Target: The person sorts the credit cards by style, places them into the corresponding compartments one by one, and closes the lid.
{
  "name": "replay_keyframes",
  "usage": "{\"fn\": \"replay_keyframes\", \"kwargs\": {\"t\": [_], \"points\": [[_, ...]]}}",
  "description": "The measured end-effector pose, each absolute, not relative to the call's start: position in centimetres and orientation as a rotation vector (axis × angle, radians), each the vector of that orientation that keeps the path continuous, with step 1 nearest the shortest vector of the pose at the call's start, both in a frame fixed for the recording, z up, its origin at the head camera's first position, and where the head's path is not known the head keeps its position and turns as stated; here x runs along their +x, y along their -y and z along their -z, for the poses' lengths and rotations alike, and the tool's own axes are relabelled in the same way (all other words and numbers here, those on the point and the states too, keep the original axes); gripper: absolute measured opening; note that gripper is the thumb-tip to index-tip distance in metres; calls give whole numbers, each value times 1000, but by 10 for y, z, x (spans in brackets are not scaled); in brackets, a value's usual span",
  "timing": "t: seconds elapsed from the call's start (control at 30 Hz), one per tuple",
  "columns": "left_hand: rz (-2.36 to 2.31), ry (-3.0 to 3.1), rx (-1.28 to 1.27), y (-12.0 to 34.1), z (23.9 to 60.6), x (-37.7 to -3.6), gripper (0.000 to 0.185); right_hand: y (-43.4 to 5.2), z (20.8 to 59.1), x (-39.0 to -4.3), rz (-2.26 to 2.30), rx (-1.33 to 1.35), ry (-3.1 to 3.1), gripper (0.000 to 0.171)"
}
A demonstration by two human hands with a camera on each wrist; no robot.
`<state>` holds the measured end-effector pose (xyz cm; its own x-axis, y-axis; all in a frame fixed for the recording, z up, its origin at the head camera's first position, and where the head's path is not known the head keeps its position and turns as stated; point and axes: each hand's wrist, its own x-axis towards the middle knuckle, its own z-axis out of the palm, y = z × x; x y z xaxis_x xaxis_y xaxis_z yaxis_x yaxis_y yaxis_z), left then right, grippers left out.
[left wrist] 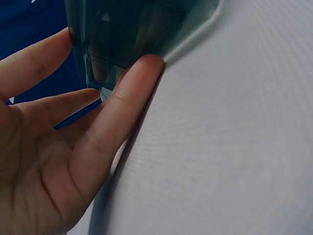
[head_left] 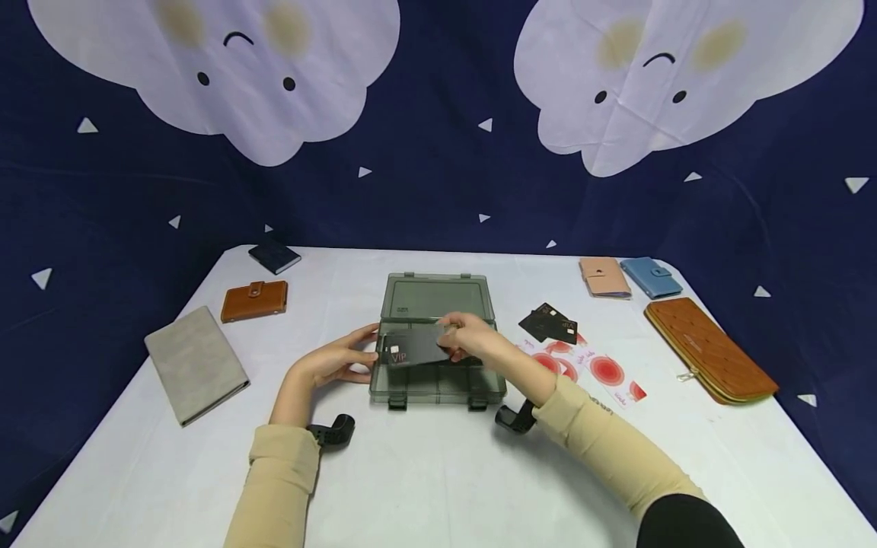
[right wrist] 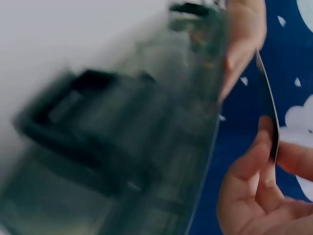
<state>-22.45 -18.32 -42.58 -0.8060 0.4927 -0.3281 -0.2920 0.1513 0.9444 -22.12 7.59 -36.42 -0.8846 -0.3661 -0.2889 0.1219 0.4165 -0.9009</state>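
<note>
A smoky transparent plastic box point(head_left: 438, 380) stands open in the middle of the white table point(head_left: 425, 472), its lid point(head_left: 432, 295) tilted back. My right hand point(head_left: 469, 340) pinches a dark card marked VIP point(head_left: 414, 347) and holds it over the box. In the right wrist view the card point(right wrist: 271, 105) is seen edge-on between thumb and fingers, with the blurred box point(right wrist: 122, 156) below. My left hand point(head_left: 346, 358) rests with straight fingers against the box's left wall; the left wrist view has the fingertips point(left wrist: 142, 73) touching the box point(left wrist: 132, 29).
Two dark cards point(head_left: 550, 323) and red-patterned cards point(head_left: 596, 369) lie right of the box. Wallets sit around: brown quilted point(head_left: 709, 348), pink point(head_left: 604, 276), blue point(head_left: 651, 277), orange point(head_left: 253, 300), navy point(head_left: 274, 257), and a grey folder point(head_left: 195, 363).
</note>
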Motion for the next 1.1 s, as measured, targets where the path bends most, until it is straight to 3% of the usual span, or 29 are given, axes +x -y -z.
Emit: {"fn": "replay_keyframes", "kwargs": {"t": [0.07,0.53,0.87,1.1], "points": [[-1716,-1842,192,184,426,-224,79,-78,362,-226,1503,-213,-2254,38],[-1718,-1848,167,184,427,-224,79,-64,377,-244,1565,-228,-2285,36],[-1721,-1847,172,184,424,-225,79,-60,383,-245,1399,-347,-2387,24],[-1715,-1843,183,183,426,-224,77,-61,387,-242,1230,-382,-2403,33]]}}
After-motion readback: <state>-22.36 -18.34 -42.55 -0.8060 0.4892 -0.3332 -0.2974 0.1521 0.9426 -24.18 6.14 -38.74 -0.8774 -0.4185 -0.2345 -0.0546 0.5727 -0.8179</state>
